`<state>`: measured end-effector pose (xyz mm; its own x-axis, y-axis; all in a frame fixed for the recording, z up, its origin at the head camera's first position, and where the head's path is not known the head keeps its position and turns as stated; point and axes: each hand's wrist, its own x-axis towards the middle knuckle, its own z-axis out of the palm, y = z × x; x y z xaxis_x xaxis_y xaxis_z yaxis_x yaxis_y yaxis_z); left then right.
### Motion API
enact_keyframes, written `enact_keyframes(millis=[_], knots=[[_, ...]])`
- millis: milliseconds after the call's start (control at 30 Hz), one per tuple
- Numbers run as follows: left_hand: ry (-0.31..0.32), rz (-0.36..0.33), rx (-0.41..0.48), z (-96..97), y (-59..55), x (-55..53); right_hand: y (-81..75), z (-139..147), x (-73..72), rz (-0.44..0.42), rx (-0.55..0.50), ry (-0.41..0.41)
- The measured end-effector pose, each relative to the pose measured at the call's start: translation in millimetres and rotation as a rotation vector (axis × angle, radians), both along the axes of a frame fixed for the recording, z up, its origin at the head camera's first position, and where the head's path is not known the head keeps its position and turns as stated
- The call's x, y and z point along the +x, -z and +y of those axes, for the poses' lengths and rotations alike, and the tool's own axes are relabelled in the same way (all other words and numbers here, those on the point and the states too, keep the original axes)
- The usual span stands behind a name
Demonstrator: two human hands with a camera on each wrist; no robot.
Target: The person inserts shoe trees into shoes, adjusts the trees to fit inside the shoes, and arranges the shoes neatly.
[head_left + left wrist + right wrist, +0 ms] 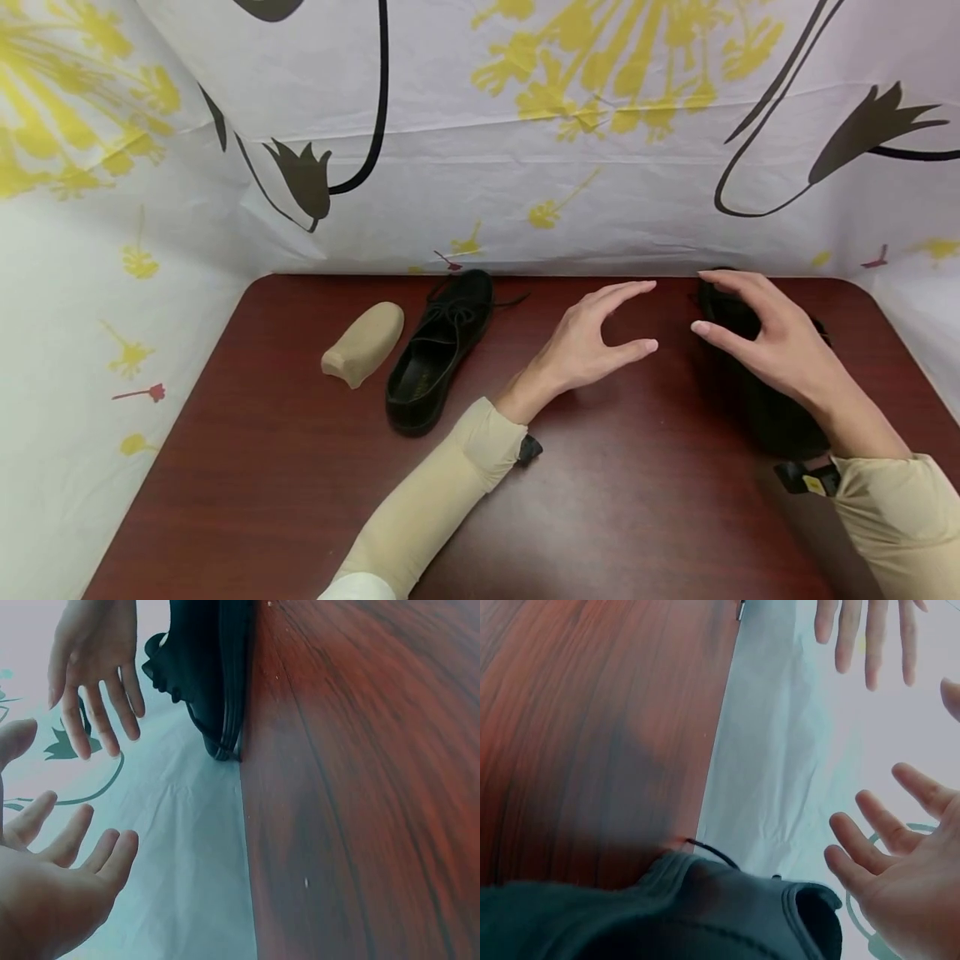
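In the head view my left hand (577, 346) is held over the middle of the table, thumb and fingers spread apart, holding nothing. Facing it, my right hand (787, 346) curves loosely above a black shoe (776, 417) on the right and partly hides it. The right wrist view shows a gap between that hand and the shoe (727, 900). Left of my left hand lies another black lace-up shoe (431, 367), toe toward the back, its inside visible. Beside it is a beige, smooth, toe-shaped shoe insert (365, 343).
The dark red wooden table (285, 517) has rounded back corners. A white cloth (420, 225) with yellow and grey flower prints hangs behind it and along its sides. A loose lace (512, 301) trails from the left shoe toward the right.
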<state>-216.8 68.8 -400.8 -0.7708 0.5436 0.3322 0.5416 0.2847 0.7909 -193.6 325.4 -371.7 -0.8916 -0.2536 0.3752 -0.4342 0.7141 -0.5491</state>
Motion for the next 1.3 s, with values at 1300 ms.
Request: enact_keyframes(millis=[1300], knots=[[0.019, 0.025, -0.23, -59.9, -6.3, 29.6, 1.7, -33.5, -3.9, -0.072, -0.064, -0.158]])
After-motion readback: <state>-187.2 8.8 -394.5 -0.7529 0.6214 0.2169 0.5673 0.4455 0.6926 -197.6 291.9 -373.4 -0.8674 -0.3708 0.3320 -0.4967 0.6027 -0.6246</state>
